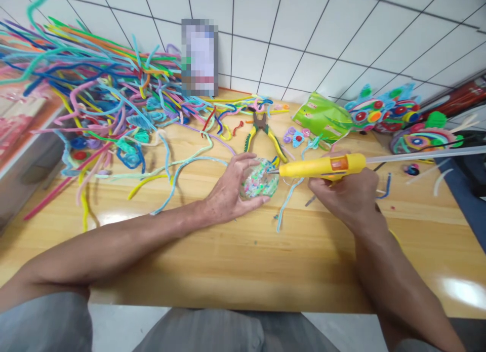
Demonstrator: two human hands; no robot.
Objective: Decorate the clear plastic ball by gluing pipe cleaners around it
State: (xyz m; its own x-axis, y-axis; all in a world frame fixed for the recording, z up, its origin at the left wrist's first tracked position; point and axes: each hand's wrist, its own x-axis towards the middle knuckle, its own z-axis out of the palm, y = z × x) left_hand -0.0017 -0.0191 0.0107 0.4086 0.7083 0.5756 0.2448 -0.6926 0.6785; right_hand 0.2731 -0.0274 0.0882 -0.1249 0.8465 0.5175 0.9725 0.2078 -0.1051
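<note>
My left hand [231,187] is wrapped round a clear rounded container [260,182] with specks of green, pink and white showing in it. In my right hand [347,197] is a yellow hot glue gun [315,167], a long translucent glue stick [425,154] running out of its back. The gun's metal nozzle points left and meets or hovers over the container's right side; I cannot tell which. Blue and yellow pipe cleaner ends [274,163] lie at the container's upper edge. Just beyond it sit pliers [261,131] with green and yellow handles, spread apart.
A large heap of coloured pipe cleaners [114,88] spreads over the left and back. A phone [199,58] leans on the tiled wall. A green packet [322,116] and colourful pipe cleaner figures [379,109] stand at back right. At far left is a box [30,149].
</note>
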